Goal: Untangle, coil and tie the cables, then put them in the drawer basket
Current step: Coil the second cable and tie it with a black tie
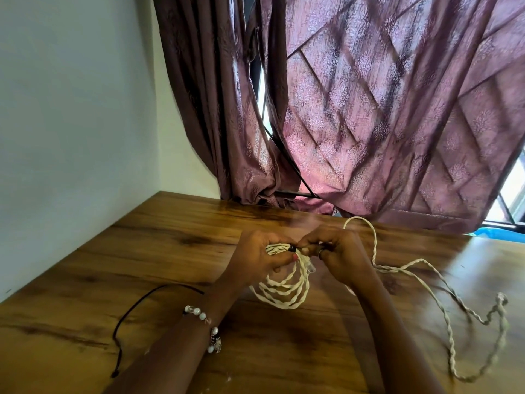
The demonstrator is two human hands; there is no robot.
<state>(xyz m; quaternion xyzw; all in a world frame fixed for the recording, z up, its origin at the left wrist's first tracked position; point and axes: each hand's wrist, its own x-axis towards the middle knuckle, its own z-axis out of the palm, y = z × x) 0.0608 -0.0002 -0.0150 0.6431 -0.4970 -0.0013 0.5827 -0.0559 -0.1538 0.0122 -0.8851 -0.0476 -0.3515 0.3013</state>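
White cable [284, 291] coil, pinched between both hands

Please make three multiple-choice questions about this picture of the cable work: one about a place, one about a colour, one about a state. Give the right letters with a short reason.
1. Where does the thin dark cord lie?
A. On the table, on the left hand's side
B. Over the curtain
C. Inside a basket

2. What colour is the twisted cable being coiled?
A. Bright red
B. Cream white
C. Blue

3. How is the twisted cable now?
A. Fully coiled and tied
B. Partly coiled, a long loose tail on the table
C. Untouched

Answers:
1 A: it rests on the wooden table beside the left hand.
2 B: its strands look cream white.
3 B: both hands hold the loops, and the tail runs out past the right hand.
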